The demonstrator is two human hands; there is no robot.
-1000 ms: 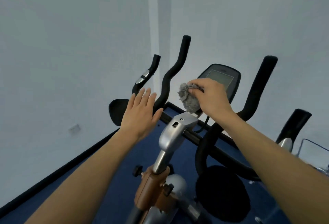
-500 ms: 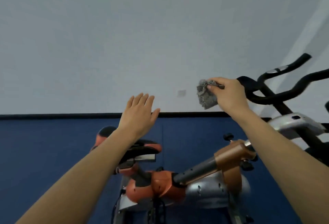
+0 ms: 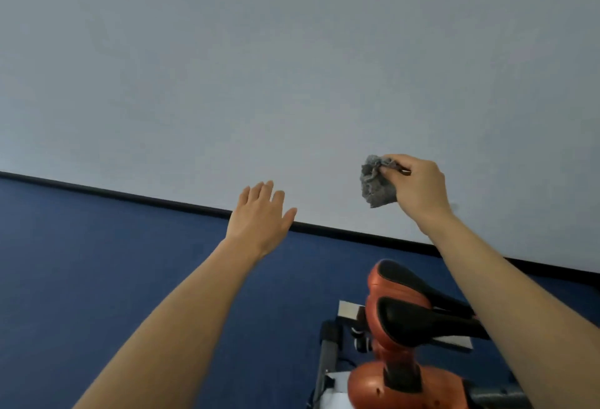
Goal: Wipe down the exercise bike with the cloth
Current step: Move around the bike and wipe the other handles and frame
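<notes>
Now the cloth [image 3: 378, 183] hangs bunched in the right hand [image 3: 418, 189], fingers pinched on it, clear of the bike. The saddle [image 3: 418, 308] lies at about six o'clock from it, well below, its long axis running toward four o'clock. The left hand [image 3: 259, 217], fingers spread and empty, is farther off.

Dim, even light (slightly soft)
</notes>
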